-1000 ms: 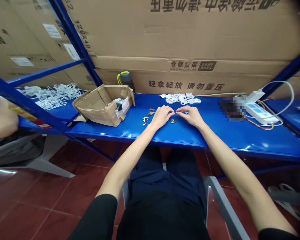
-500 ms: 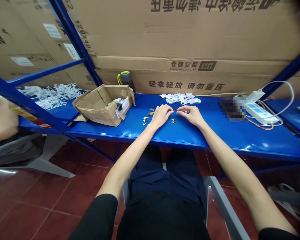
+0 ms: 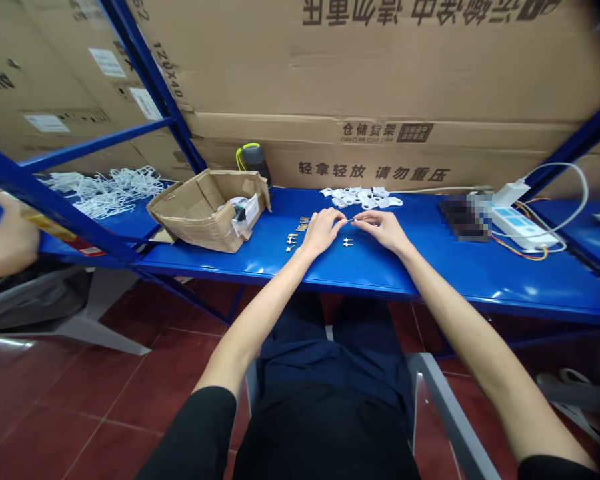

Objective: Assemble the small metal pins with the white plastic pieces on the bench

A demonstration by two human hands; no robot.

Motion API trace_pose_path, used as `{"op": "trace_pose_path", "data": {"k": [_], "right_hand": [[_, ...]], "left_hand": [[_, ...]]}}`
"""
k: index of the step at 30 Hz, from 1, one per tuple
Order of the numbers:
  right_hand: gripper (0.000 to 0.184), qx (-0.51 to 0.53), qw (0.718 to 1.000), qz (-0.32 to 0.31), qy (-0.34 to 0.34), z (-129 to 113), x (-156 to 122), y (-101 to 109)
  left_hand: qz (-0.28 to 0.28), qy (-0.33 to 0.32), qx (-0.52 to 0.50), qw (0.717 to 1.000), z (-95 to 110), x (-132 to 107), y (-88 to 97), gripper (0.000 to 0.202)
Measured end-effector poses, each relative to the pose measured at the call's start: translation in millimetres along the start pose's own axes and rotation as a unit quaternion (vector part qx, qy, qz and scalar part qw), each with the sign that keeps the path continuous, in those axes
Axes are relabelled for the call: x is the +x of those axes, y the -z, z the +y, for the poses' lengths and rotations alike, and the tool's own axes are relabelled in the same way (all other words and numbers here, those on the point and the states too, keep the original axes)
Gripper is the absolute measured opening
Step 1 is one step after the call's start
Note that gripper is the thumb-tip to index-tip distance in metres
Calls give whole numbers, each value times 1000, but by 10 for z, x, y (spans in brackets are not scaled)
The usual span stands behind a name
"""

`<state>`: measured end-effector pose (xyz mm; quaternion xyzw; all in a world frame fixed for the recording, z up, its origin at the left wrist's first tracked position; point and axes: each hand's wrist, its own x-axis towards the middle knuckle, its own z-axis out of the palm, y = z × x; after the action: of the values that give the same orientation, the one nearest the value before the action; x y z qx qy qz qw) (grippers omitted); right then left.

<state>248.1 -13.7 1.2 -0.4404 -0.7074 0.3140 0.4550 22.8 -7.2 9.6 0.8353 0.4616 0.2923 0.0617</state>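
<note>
At the shelf edge [image 3: 370, 288] — hands [image 3: 322, 232] [image 3: 384, 230] nearly touching

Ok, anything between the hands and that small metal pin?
Nothing visible: the small metal pin sits at the fingertips of the left hand and the right hand, with no other object between them.

From my station, the thin piece [image 3: 351, 221] between the left hand [image 3: 321, 231] and the right hand [image 3: 383, 229] is too small to identify, as are the metal pins [image 3: 293, 241] nearby. I log the object [image 3: 465, 218] beside the power strip [image 3: 523, 227] as blurred beyond recognition, the contents [image 3: 243, 215] of the cardboard box [image 3: 195, 223] as partly hidden, and a co-worker's arm [image 3: 7, 233] as cut off by the left edge.
</note>
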Motion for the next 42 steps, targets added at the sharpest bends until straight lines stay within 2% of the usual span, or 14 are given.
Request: {"op": "trace_pose_path", "data": {"k": [6,16,31,42], "right_hand": [[41,31,999,-12,-11,-6,-1,-20],[42,28,1000,-12,-5,-33,-6,-20],[48,18,1000,8,4,-49,10,2],[48,46,999,-9,-2,-72,-4,2]], "left_hand": [[-11,-1,-3,1000,3,1,5,25],[8,-6,-18,1000,-3,12,9,24],[33,-73,-75,994,-35,24,0,16],[49,-80,-107,990,-36,11,-13,15]]}}
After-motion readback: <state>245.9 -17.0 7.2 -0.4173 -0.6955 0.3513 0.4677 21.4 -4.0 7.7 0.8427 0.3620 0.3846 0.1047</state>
